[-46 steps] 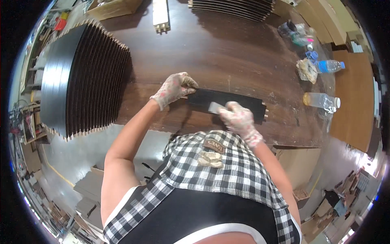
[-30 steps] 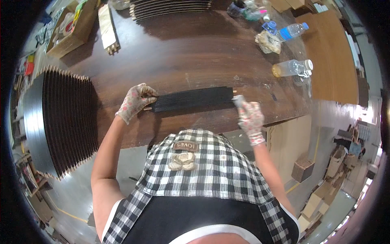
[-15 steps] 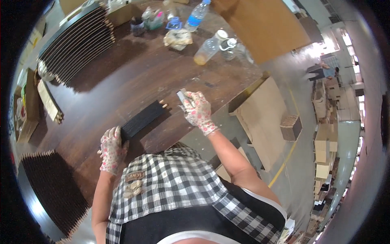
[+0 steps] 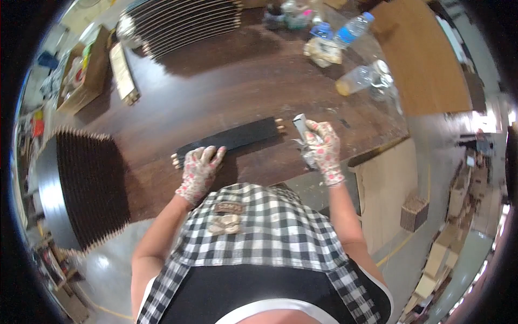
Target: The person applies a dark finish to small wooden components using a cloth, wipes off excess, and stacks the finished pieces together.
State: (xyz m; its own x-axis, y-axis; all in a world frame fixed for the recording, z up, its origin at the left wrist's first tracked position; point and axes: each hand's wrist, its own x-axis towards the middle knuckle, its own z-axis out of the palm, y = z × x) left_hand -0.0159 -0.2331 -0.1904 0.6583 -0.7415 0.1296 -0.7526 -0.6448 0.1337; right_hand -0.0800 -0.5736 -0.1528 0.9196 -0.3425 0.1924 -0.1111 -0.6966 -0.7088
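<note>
A black wooden slat (image 4: 245, 135) with pale dowel pegs at both ends lies on the brown table in front of me. My left hand (image 4: 199, 171), in a white glove with pink spots, grips its near edge close to the left end, fingers over the top. Right of the slat and apart from it, my right hand (image 4: 325, 148), gloved alike, is closed on a small light-grey flat piece (image 4: 300, 124). Crumpled grey material (image 4: 307, 154) hangs below those fingers; what it is I cannot make out.
Stacks of black slats stand at the left (image 4: 81, 189) and far side (image 4: 183, 24). A pale bundle (image 4: 123, 73) lies near a cardboard box (image 4: 89, 75). Plastic bottles (image 4: 353, 29) and a bottle with yellowish liquid (image 4: 359, 80) occupy the far right, beside large cardboard (image 4: 423, 59).
The view has swung, shifting the table's things rightward in the picture. My left hand has moved from the slat's left end onto its near edge, uncovering the left pegs. The right hand keeps its hold.
</note>
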